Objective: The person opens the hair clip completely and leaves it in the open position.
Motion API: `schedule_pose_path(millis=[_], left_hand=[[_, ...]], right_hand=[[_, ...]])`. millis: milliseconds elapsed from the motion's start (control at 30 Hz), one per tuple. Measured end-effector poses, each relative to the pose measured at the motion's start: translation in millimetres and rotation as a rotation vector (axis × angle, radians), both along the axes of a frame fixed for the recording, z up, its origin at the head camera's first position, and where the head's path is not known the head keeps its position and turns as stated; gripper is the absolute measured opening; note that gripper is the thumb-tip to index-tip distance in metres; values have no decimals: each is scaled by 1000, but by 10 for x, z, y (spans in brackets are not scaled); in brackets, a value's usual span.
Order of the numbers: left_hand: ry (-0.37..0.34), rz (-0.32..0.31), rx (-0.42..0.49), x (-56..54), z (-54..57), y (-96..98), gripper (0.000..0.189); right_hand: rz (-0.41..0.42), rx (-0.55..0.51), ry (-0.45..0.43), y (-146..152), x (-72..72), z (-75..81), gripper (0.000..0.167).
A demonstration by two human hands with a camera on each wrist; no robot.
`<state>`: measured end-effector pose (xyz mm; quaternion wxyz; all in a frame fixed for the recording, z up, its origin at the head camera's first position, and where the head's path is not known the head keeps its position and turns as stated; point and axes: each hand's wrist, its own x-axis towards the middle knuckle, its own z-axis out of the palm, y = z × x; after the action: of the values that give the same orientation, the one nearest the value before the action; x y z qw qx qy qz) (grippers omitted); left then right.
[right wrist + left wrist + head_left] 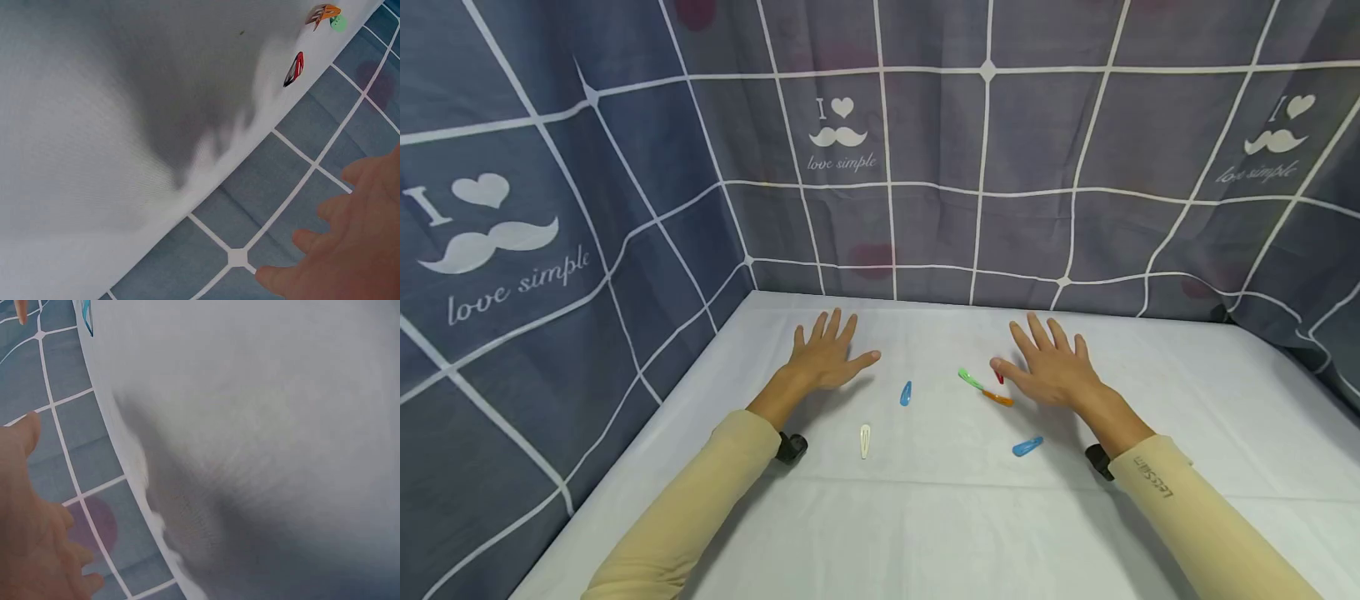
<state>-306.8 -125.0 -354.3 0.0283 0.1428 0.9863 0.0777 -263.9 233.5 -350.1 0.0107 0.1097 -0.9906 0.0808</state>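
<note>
My left hand [824,360] hovers over the left part of the table, fingers spread and holding nothing. My right hand [1051,368] is spread the same way on the right, its thumb overlapping a red hair clip [999,377] in the head view. Beside that thumb lie a green hair clip [970,378] and an orange hair clip [997,398], end to end. A blue hair clip [906,393] sits between the hands, with a cream hair clip [865,442] nearer the front. Another blue hair clip [1027,447] lies below the right hand. In the right wrist view the red clip [294,69] shows whole.
A white cloth covers the table [925,533]. Behind it and along the left hangs a grey-blue curtain [932,125] with white grid lines and printed words. Each wrist carries a black strapped device, one on the left [792,448] and one on the right [1099,461].
</note>
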Motion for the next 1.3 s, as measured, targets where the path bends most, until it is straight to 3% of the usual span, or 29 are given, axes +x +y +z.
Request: schedule_pose_path(millis=[367, 567, 667, 767, 900, 1033, 1300], left_hand=[[2, -19, 19, 30, -4, 19, 90], [104, -110, 89, 82, 63, 63, 79], [158, -169, 155, 138, 128, 92, 69], [168, -226, 231, 216, 173, 109, 60], [114, -290, 336, 316, 177, 106, 48], [23, -340, 426, 395, 172, 78, 35], [-120, -331, 469, 401, 101, -78, 30]], right_hand=[[29, -24, 9, -38, 19, -28, 90], [96, -64, 36, -138, 91, 27, 82], [165, -125, 90, -214, 147, 49, 76], [240, -217, 163, -320, 206, 66, 69], [321, -261, 255, -489, 287, 74, 60], [374, -238, 322, -635, 372, 70, 50], [425, -298, 279, -847, 490, 69, 37]])
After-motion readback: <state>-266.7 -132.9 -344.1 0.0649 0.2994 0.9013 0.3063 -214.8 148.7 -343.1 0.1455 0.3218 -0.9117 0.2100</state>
